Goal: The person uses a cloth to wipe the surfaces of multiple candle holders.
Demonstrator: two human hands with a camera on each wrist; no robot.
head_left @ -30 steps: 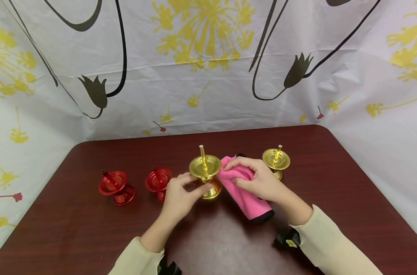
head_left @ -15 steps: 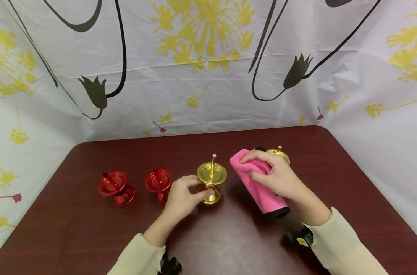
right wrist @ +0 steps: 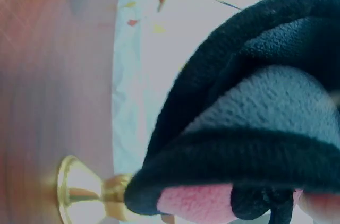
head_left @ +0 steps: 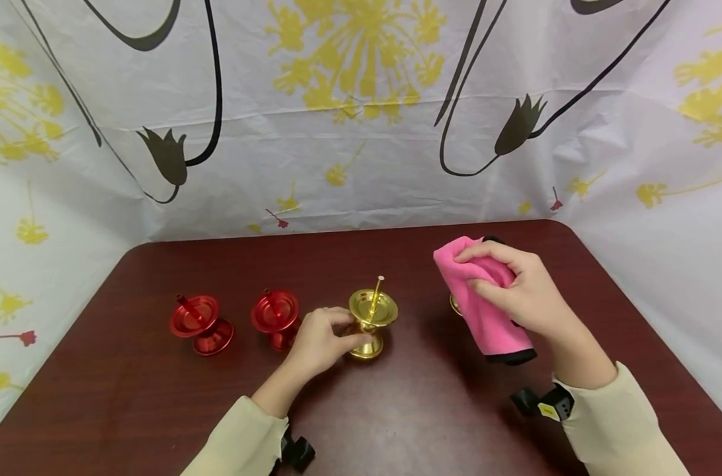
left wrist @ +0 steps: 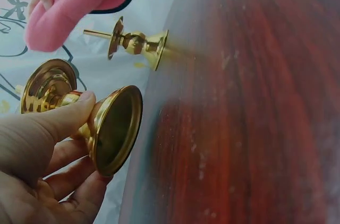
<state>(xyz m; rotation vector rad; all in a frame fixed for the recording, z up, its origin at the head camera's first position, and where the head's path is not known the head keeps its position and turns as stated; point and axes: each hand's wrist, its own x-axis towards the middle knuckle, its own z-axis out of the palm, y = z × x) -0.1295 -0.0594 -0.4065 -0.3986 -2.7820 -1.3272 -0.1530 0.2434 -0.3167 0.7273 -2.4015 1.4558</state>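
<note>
My left hand [head_left: 322, 340] holds a gold candle holder [head_left: 373, 307] by its stem, thumb on the near side. In the left wrist view the hollow underside of its base [left wrist: 119, 131] shows, lifted off the table. My right hand [head_left: 524, 291] grips a folded pink cloth [head_left: 482, 311] with black edging, held above the table. In the right wrist view the cloth's black edge [right wrist: 255, 157] fills much of the picture. Behind the cloth stands a second gold candle holder [left wrist: 135, 43], mostly hidden in the head view.
Two red candle holders, one at the far left [head_left: 197, 320] and one beside my left hand [head_left: 276, 314], stand on the dark reddish-brown table [head_left: 129, 396]. A white patterned sheet [head_left: 361, 172] hangs behind and at both sides.
My right hand has moved right with the pink cloth, away from the held candle holder and across the second gold one. My left hand has shifted the held one slightly right and nearer.
</note>
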